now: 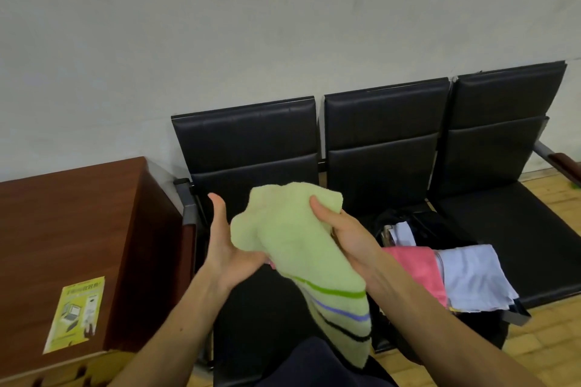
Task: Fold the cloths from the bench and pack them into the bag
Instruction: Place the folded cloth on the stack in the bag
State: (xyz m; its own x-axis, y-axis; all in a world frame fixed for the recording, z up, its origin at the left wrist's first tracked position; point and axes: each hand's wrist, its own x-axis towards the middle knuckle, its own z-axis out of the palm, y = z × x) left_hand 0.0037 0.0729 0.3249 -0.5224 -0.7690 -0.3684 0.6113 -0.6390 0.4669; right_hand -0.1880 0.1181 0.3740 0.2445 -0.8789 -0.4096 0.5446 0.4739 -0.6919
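Right grip: the right hand (pixel 349 239) is clamped on the upper end of the towel (pixel 292 248), thumb in front and fingers curled behind.
Left grip: the left hand (pixel 226 248) is spread, fingers straight up, with its palm against the towel's 9 o'clock side. It clasps nothing.
Towel: pale green with stripes at its low end, held in the air over the leftmost seat of the bench (pixel 383 135). It is bunched at the top and its tail hangs toward 5 o'clock. It is not yet a neat fold.
Bag: the black bag (pixel 424 220) sits on the middle seat at 3 o'clock of the towel, mouth open. Pale items show inside, but I cannot tell what they are.
Other cloths: a pink cloth (pixel 415 267) and a white cloth (pixel 471 273) lie touching at 4 o'clock on the middle seat's front. Both are loose, and the white one droops over the edge.
Done: probably little. I cannot tell whether any cloth is packed.
Left: fold and pack the towel, then the pink and white cloths.
Edges: the armrest and a cabinet (pixel 63 229) stand close at 9 o'clock of the left hand, and the backrests rise at 12 o'clock.
Open room: the seat under the towel looks wide enough to lay it flat. The way to the bag is short, passing just above the pink cloth.
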